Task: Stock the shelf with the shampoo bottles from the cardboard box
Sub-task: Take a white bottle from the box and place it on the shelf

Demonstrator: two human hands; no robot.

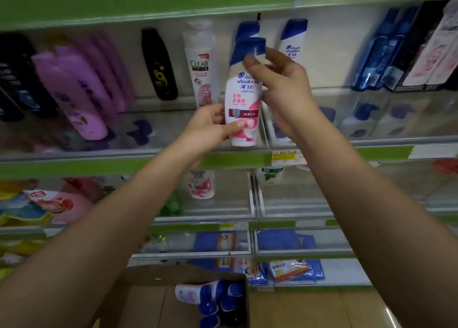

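Note:
A white and pink shampoo bottle (244, 99) with a blue cap stands upright at the front of the green-edged shelf (99, 165). My left hand (210, 127) grips its lower part, thumb across the front. My right hand (280, 89) is at its upper right side, fingers by the cap and shoulder. Behind it stand two more blue-capped bottles (293, 40). The cardboard box (188, 275) sits on the floor below, with several blue-capped bottles (210, 295) inside.
On the same shelf are purple bottles (74, 89), a black bottle (159, 65), a white Clear bottle (202, 65) and dark blue packs (386, 52) at the right. Lower shelves hold pouches and packets behind clear rails. A yellow price tag (285, 157) is on the shelf edge.

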